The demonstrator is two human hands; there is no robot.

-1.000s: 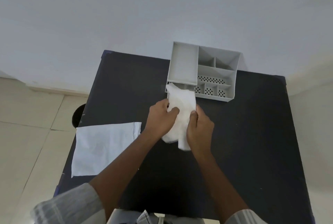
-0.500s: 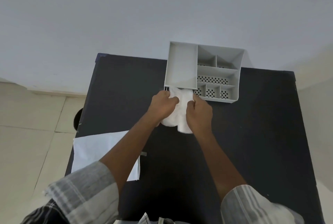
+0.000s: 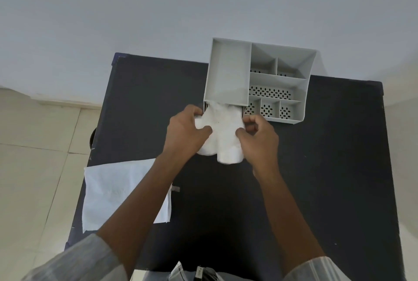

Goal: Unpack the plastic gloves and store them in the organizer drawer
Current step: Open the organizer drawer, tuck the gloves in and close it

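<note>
With the left hand (image 3: 184,132) and right hand (image 3: 257,138) each pinching a side of the white plastic gloves (image 3: 222,136), whose top end already enters the organizer drawer (image 3: 226,107) near the surface's (image 3: 328,167) far edge, the stuffing step seems underway, and next the hanging remainder needs pushing in.

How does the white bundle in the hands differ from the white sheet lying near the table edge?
The gloves are bunched and gripped by the left hand and right hand at the organizer; the sheet lies flat, untouched, overhanging the table. Both are white.
</note>
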